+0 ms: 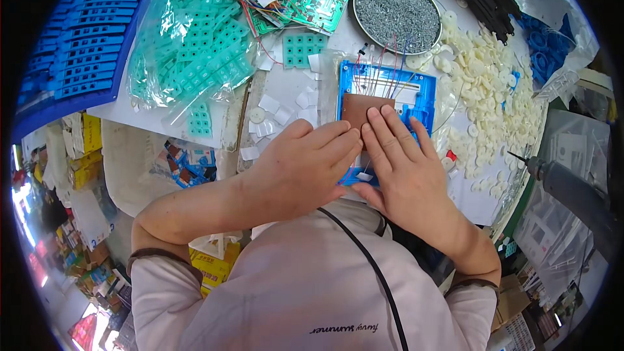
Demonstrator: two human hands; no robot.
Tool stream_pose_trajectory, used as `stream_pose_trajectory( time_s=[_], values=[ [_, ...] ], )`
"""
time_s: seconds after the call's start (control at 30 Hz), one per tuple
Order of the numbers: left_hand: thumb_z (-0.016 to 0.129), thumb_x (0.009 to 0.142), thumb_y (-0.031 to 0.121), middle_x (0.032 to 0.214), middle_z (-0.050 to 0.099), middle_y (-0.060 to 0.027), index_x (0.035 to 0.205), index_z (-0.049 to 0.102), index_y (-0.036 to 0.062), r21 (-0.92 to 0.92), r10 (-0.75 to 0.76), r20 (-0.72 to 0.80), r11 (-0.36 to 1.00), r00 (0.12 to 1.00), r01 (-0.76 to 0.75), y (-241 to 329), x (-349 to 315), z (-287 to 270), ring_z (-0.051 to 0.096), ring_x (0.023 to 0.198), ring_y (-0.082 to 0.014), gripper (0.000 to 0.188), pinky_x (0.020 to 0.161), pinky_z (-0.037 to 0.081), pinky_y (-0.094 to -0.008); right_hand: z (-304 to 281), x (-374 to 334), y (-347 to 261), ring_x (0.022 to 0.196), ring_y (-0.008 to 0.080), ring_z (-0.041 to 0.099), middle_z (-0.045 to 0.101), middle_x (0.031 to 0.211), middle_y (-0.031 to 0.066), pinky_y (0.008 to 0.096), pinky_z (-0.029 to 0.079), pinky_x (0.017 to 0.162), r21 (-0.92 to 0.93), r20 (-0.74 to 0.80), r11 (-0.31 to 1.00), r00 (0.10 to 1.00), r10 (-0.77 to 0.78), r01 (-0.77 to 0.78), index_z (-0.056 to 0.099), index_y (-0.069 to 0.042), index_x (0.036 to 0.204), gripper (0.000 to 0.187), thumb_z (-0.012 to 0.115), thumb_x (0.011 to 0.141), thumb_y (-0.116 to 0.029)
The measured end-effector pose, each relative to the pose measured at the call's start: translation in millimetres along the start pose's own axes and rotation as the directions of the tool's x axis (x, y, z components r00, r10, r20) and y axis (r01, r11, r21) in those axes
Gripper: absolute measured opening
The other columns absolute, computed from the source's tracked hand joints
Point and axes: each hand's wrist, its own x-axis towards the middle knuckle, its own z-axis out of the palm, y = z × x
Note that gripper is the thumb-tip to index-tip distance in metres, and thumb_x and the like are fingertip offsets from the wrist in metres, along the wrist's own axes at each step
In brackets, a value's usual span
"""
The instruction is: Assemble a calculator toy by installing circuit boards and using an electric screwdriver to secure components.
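Note:
A blue plastic casing point(426, 95) lies in front of me, with a brown circuit board point(364, 107) set in its middle. Thin coloured wires run up from the board's far edge. My left hand point(309, 162) is closed over the casing's left side, its fingers together at the board's edge and the thumb low at the near edge. With fingers spread out, my right hand point(409, 166) lies flat over the board's right part and the casing. The two hands nearly meet and hide much of the casing's near half.
Beyond the casing stand a round tray of screws point(356, 10) and green circuit boards point(318, 8) with wires. Bagged teal keypads point(195, 45) and blue casings point(97, 32) lie left; cream plastic pieces point(481, 97) spread right. An electric screwdriver point(565, 185) juts in at right.

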Motion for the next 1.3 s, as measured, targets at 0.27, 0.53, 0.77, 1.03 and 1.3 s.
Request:
stream_pose_trajectory(
  time_s=[0.27,0.53,0.77,1.03,1.3],
  values=[
    [0.076,0.083,0.021,0.113,0.069,-0.0084,0.115,0.07,0.0079,-0.286,0.065,0.116,0.958,0.991,-0.029,-32.3,36.0,-40.5,0.066,0.104,-0.0295,0.035,0.083,0.051,-0.0435,-6.2,9.6,2.1,0.139,0.0391,0.047,0.052,0.147,0.027,0.0525,0.038,0.109,-0.029,0.021,0.999,0.999,-0.046,0.047,0.06,0.011,0.133,0.075,0.071,0.085,-0.046],
    [0.073,0.084,0.019,0.09,0.067,-0.0065,0.085,0.07,0.0093,0.344,-0.076,-0.23,0.926,0.97,0.154,-116.5,168.7,-32.7,0.067,0.091,-0.03,0.01,0.079,0.051,-0.0455,-4.4,6.7,1.2,0.139,0.0367,0.048,0.052,0.149,0.0227,0.0518,0.04,0.109,0.039,-0.046,0.999,0.999,-0.017,0.019,0.06,0.008,0.131,0.073,0.078,0.081,-0.042],
    [0.063,0.091,0.027,0.095,0.073,-0.0076,0.085,0.076,0.0118,0.38,-0.013,-0.423,0.905,0.906,0.191,-126.6,180.9,-9.5,0.07,0.095,-0.028,0.021,0.09,0.045,-0.0499,-12.6,3.0,18.1,0.13,0.0408,0.054,0.057,0.142,0.0218,0.0503,0.049,0.1,0.298,-0.259,0.937,0.96,-0.103,0.18,0.062,0.002,0.127,0.062,0.084,0.076,-0.027],
    [0.06,0.089,0.023,0.083,0.069,-0.0123,0.077,0.071,0.0082,0.242,-0.074,-0.429,0.951,0.9,0.193,-123.5,198.2,-20.3,0.068,0.084,-0.0328,0.022,0.081,0.044,-0.0498,-94.0,-41.1,69.7,0.11,0.04,0.062,0.06,0.126,0.0265,0.0524,0.053,0.089,0.342,-0.939,0.655,0.265,0.218,0.674,0.045,0.0,0.138,0.066,0.075,0.091,-0.034],
    [0.069,0.09,0.016,0.085,0.069,-0.006,0.087,0.071,0.0078,-0.376,-0.09,-0.459,0.921,0.884,-0.101,-42.6,97.1,-25.7,0.065,0.074,-0.0241,0.009,0.079,0.045,-0.0425,-83.3,19.2,70.7,0.084,0.0238,0.064,0.064,0.094,0.0086,0.042,0.051,0.085,0.83,-0.528,0.285,0.84,0.126,0.479,0.048,-0.008,0.131,0.052,0.071,0.093,-0.036]
  ],
)
